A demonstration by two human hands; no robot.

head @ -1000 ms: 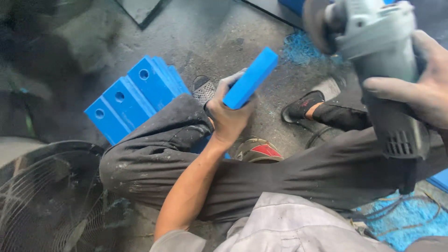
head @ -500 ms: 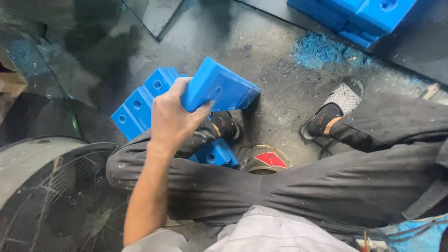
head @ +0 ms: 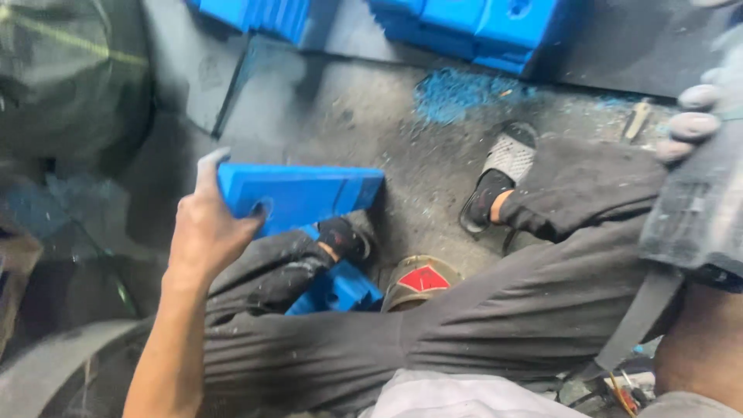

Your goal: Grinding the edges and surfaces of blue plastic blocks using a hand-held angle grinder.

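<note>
Clutching a blue block (head: 298, 197), left hand (head: 205, 232); right hand (head: 696, 116) wrapped around a grey tool (head: 696, 209).

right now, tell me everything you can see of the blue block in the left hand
The flat blue rectangular plastic-looking block is smooth and matt, with a round hole near the gripped end. It is held level above the grey-trousered leg, long side running left to right. The left hand grips its left end, one finger up its edge. Nothing else visibly touches it.

Single head cam, steep look-down from above own lap (head: 464, 325); close range; floor (head: 371, 124) beyond knees
</note>
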